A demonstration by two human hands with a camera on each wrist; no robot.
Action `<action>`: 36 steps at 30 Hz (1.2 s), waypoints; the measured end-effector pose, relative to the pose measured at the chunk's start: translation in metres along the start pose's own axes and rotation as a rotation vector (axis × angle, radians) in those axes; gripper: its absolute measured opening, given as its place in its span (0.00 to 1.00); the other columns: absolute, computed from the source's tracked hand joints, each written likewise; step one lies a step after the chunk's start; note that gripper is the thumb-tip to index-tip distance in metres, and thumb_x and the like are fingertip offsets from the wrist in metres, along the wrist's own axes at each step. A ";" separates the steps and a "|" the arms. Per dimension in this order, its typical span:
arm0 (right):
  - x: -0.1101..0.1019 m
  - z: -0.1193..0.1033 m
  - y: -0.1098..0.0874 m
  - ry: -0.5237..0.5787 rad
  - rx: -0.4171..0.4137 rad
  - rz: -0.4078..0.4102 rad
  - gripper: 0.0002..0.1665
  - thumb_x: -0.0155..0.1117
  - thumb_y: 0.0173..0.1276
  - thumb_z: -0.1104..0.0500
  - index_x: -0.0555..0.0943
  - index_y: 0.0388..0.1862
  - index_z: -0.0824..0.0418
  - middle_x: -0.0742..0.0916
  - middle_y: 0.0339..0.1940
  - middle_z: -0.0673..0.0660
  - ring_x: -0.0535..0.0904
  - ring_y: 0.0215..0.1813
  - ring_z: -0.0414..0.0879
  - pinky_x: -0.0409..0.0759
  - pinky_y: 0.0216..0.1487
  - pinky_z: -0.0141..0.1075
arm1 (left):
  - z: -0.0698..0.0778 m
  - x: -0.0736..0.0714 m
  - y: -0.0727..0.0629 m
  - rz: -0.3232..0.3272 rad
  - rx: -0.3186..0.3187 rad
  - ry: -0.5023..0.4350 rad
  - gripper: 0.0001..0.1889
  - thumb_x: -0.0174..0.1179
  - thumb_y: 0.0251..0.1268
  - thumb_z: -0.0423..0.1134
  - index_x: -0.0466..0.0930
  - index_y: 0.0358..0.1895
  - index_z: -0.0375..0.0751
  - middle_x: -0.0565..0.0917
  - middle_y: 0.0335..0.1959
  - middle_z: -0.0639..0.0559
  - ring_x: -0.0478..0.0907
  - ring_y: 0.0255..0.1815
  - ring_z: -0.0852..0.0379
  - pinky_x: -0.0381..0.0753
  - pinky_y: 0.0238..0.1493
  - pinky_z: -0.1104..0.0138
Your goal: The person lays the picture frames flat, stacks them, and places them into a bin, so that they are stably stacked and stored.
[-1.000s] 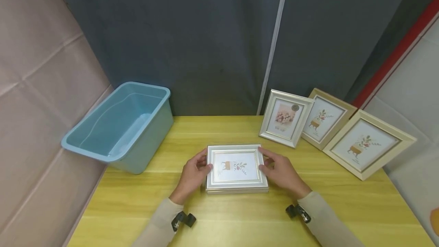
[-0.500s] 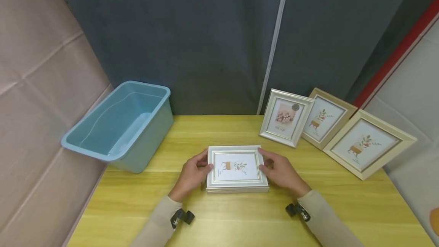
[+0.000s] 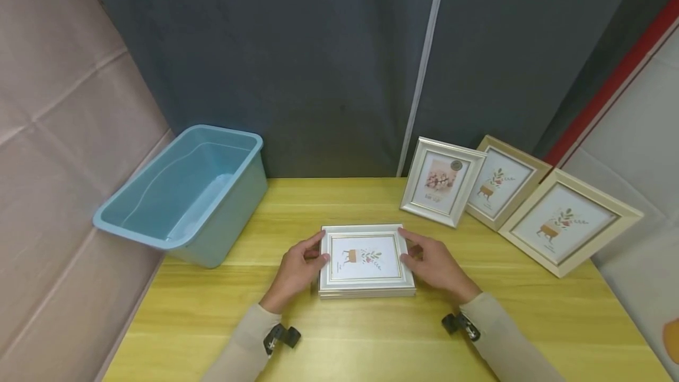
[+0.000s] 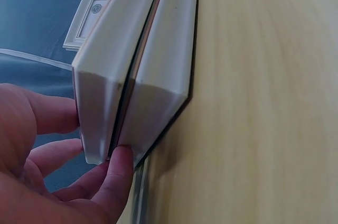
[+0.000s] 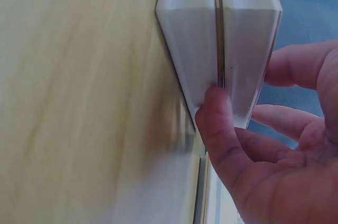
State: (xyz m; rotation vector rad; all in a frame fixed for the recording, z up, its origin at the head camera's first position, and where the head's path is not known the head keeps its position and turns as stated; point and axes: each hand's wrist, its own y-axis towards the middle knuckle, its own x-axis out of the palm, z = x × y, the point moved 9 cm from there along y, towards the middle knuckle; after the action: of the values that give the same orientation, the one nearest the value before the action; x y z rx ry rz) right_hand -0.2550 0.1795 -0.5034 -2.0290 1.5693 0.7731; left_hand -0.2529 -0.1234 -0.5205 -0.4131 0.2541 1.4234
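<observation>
A white picture frame [image 3: 366, 257] with a flower-pot print lies face up on top of a second white frame [image 4: 163, 49] in the middle of the table. The wrist views show the two stacked edge to edge, with a thin dark and brown seam between them. My left hand [image 3: 297, 270] holds the stack's left side, its thumb at the seam and the other fingers around the far corner. On the opposite side my right hand [image 3: 437, 267] grips the stack the same way, thumb [image 5: 216, 113] pressed against the edges.
Behind on the right stand a silver-white frame [image 3: 442, 181], a tan frame [image 3: 522, 158] and a larger cream frame [image 3: 570, 226]. A blue plastic bin [image 3: 233, 211] sits at the back left of the wooden table [image 3: 361, 341]. A dark partition [image 3: 297, 75] rises behind.
Almost nothing moves. My left forefinger has shifted slightly inward at the frame's far left corner; my right hand stays in place.
</observation>
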 end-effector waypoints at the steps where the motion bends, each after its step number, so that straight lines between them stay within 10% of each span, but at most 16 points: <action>1: 0.000 0.000 0.000 0.000 0.004 -0.005 0.37 0.69 0.75 0.58 0.71 0.81 0.57 0.89 0.55 0.60 0.85 0.51 0.49 0.85 0.52 0.42 | 0.000 0.000 0.000 -0.002 0.007 0.002 0.30 0.68 0.73 0.40 0.75 0.76 0.61 0.79 0.72 0.46 0.80 0.60 0.48 0.85 0.47 0.63; 23: -0.042 -0.024 0.010 0.064 -0.116 0.068 0.29 0.67 0.76 0.62 0.77 0.74 0.59 0.84 0.68 0.63 0.86 0.59 0.56 0.89 0.56 0.47 | 0.004 0.004 -0.003 -0.034 0.004 -0.033 0.32 0.69 0.71 0.39 0.74 0.77 0.56 0.83 0.61 0.41 0.82 0.59 0.46 0.88 0.46 0.61; 36: -0.103 -0.041 0.013 0.054 -0.192 0.232 0.23 0.68 0.76 0.62 0.81 0.68 0.61 0.86 0.64 0.64 0.87 0.55 0.56 0.82 0.50 0.23 | -0.001 0.005 0.000 -0.038 0.003 -0.033 0.33 0.71 0.69 0.39 0.74 0.76 0.58 0.82 0.65 0.44 0.80 0.58 0.47 0.85 0.43 0.62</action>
State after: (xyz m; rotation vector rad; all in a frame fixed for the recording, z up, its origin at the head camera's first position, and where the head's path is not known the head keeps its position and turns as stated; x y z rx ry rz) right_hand -0.2808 0.2229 -0.4037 -2.0365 1.8469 0.9972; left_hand -0.2523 -0.1195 -0.5231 -0.3893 0.2210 1.3917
